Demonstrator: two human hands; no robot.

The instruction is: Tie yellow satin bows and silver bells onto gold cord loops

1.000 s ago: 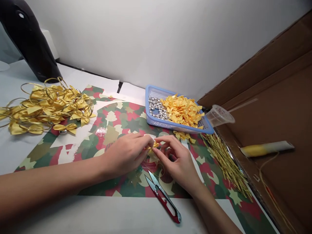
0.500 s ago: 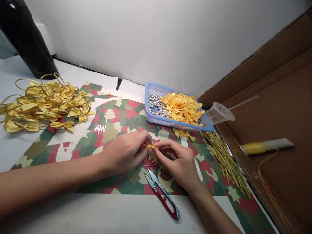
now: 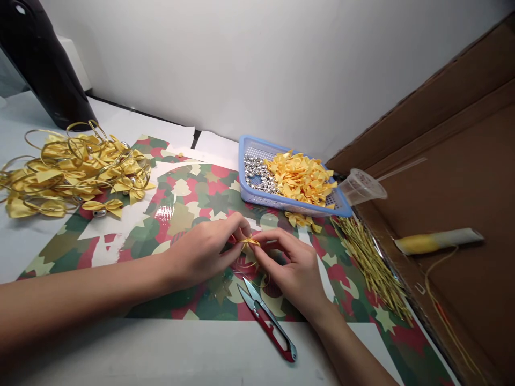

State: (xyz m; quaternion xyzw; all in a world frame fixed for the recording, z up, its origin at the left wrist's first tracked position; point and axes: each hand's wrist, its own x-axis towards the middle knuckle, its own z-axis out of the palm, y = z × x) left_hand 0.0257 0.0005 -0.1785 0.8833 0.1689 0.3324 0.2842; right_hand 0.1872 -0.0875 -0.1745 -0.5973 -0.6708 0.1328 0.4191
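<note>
Between my fingertips is a small yellow ribbon bow (image 3: 250, 242), mostly covered by the fingers. My left hand (image 3: 209, 244) pinches its left side, and my right hand (image 3: 292, 262) pinches the right. A thin gold cord or thread (image 3: 253, 265) hangs in a loop below the bow, over the patterned sheet. Just beneath the hands lie thread snips (image 3: 269, 321) with a red handle, blades spread and pointing up toward the bow. Whether a bell sits at the bow's middle is hidden.
A blue basket (image 3: 245, 197) holds silver bells (image 3: 261, 174) and yellow bows (image 3: 301, 179). Gold-corded bows (image 3: 72, 171) pile up at left by a black bottle (image 3: 48, 64). Gold ties (image 3: 374, 268), a plastic cup (image 3: 362, 186) and a thread spool (image 3: 438, 241) are at right, beside cardboard (image 3: 462, 150).
The bow between my fingers has turned a little and moved slightly left. A silver bit seen above it earlier is now out of sight. Both hands keep their pinch.
</note>
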